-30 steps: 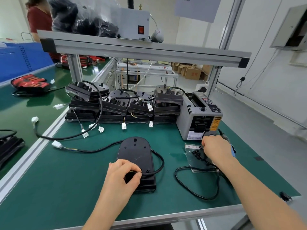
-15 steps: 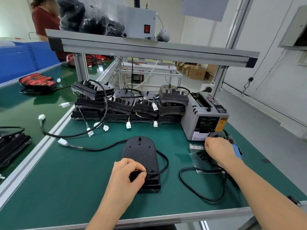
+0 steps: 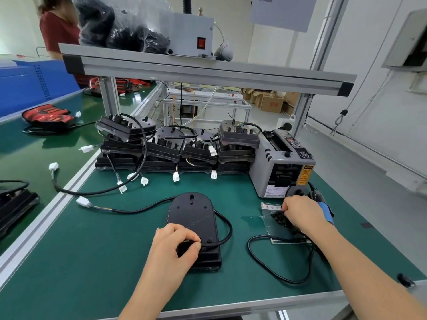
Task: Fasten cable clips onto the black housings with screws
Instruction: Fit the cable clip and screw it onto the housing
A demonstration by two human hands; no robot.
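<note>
Hands sit well apart in the lower half of the frame. The left hand, lower centre, is curled, its thumb and forefinger pinching the black cable at the near end of the black housing. The housing lies flat on the green mat with its rounded end pointing up the frame. The cable loops out past its right side, reappears at its left side and runs off to a white connector. The right hand, right of centre, has its fingers bent down onto a clear bag of small black parts; whether the fingertips have hold of anything cannot be told. Just beyond that hand lies a blue-handled tool, and a black cord curls on the mat below the bag. Above the right hand stands a grey tape dispenser. Left of it, across the middle of the frame, sits a row of stacked housings with dangling white plugs. An aluminium shelf spans the upper frame, and a person in a red top stands at the upper left.
</note>
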